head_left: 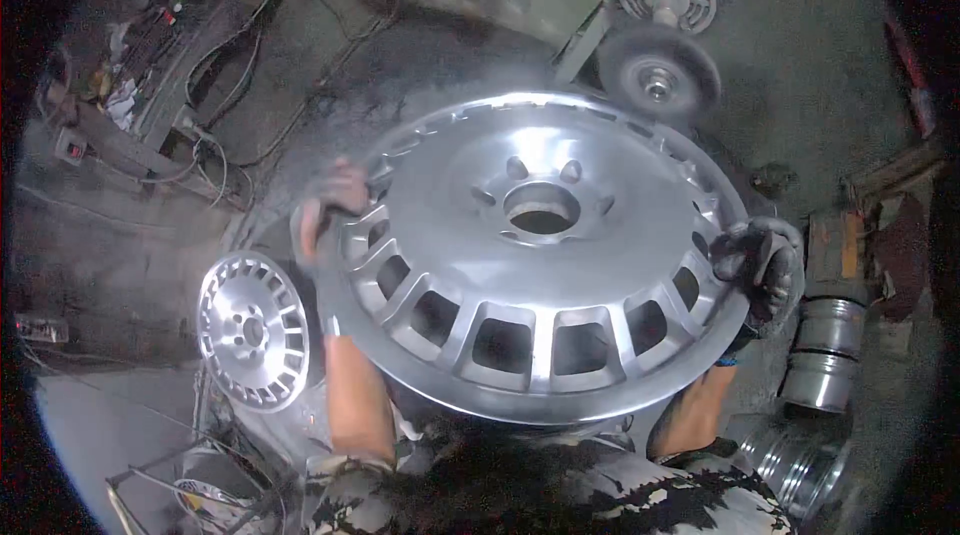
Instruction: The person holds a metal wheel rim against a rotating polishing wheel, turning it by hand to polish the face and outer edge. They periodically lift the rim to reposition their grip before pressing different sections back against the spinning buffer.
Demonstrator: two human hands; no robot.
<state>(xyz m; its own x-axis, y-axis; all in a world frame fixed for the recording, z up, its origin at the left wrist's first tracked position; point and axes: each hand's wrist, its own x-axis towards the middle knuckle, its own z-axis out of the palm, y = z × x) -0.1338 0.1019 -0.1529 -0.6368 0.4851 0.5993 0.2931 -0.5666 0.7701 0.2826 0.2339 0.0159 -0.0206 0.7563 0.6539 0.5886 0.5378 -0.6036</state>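
I see wheel (450,185) between both hands, tilted face up; round, no long axis. Left hand (338,193) grasps left rim; right hand (764,270), gloved, grasps right rim. Buffer (658,83) lies beyond far edge, nearer right hand; contact, I can't tell.

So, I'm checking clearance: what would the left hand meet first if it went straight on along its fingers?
Most likely the large wheel: the left hand curls inward at its edge, though blur leaves exact depth unclear.
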